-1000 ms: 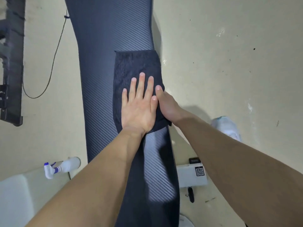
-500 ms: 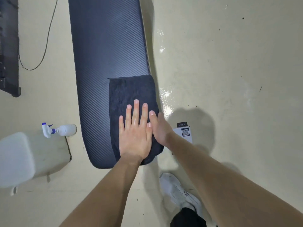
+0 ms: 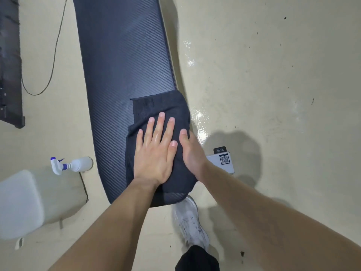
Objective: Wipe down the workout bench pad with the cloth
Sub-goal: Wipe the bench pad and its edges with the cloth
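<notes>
Cloth point(image 3: 156, 106), black and terry-textured, lies on the near end of the long dark workout bench pad point(image 3: 125, 55), whose cover has a fine diagonal weave. The cloth covers the right half of the pad's width and drapes over its right edge, and its near hem stops just short of the pad's rounded near end.

The left hand point(image 3: 154, 151) lies palm-down on the middle of the cloth. Its fingers are straight and slightly spread, and its thumb lies alongside. The right hand point(image 3: 192, 153) sits just beside it at the pad's right edge, with its thumb on top of the cloth. Its fingers go down over the draped side and are hidden, so I cannot tell whether they grip the fabric or only press on it. Both forearms reach in from the bottom of the view.

A white spray bottle with a blue trigger point(image 3: 72, 165) lies on its side on the glossy beige floor point(image 3: 273, 94), left of the pad. A white plastic container point(image 3: 19, 204) stands nearer, at the left edge. A thin dark cord point(image 3: 53, 55) loops across the floor beside a black frame point(image 3: 9, 61). To the right of the pad, a white box with a QR code point(image 3: 222, 163) shows partly behind the right wrist. A white sneaker point(image 3: 191, 225) stands by the pad's near end, below a black trouser cuff point(image 3: 197, 259).
</notes>
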`<state>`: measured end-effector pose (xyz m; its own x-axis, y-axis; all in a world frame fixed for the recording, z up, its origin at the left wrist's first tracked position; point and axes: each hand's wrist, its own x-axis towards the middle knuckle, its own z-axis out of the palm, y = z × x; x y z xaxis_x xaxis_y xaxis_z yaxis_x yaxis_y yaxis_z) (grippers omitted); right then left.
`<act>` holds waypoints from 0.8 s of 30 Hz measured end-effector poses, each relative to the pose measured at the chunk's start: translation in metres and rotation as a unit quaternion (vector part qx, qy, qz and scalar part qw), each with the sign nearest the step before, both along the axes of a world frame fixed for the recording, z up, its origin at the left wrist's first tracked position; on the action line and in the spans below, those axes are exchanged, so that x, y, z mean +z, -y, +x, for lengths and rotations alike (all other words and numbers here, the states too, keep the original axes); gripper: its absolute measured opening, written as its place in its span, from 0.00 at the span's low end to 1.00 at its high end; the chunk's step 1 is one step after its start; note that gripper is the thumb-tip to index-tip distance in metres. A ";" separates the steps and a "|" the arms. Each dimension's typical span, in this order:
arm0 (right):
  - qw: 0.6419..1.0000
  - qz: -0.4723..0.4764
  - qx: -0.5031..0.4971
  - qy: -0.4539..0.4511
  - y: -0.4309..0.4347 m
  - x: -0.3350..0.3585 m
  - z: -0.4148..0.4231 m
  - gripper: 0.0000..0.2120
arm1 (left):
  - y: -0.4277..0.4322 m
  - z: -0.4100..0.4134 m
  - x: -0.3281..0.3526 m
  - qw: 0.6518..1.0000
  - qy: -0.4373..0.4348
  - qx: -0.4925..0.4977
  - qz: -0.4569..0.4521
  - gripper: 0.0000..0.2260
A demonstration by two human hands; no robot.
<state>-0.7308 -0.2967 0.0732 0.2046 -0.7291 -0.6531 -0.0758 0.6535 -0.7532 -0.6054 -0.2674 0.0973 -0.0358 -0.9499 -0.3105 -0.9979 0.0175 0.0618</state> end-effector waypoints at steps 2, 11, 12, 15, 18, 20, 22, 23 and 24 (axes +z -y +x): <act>0.999 -0.020 0.017 -0.025 0.030 -0.001 0.009 0.25 | 0.034 0.012 -0.001 1.000 -0.007 -0.026 -0.011 0.26; 0.991 -0.021 0.042 -0.126 0.210 0.019 0.056 0.31 | 0.212 0.059 -0.005 0.996 -0.021 -0.069 -0.053 0.25; 0.990 -0.030 0.042 -0.131 0.226 0.019 0.061 0.31 | 0.230 0.063 -0.007 0.996 -0.020 -0.072 -0.058 0.26; 0.986 -0.053 0.041 -0.154 0.252 0.018 0.070 0.32 | 0.266 0.071 -0.009 0.995 -0.008 -0.076 -0.066 0.26; 0.984 -0.058 0.049 -0.163 0.253 0.015 0.069 0.32 | 0.275 0.073 -0.009 0.994 -0.010 -0.089 -0.066 0.26; 0.983 -0.060 0.054 -0.163 0.246 0.017 0.067 0.32 | 0.271 0.071 -0.008 0.994 -0.016 -0.088 -0.066 0.26; 0.983 -0.060 0.049 -0.164 0.234 0.014 0.065 0.31 | 0.256 0.067 -0.007 0.995 -0.017 -0.076 -0.063 0.26; 0.984 -0.056 0.048 -0.165 0.227 0.013 0.063 0.32 | 0.245 0.063 -0.007 0.995 -0.017 -0.071 -0.064 0.26; 0.984 -0.051 0.050 -0.166 0.216 0.010 0.061 0.32 | 0.230 0.060 -0.006 0.995 -0.017 -0.068 -0.064 0.26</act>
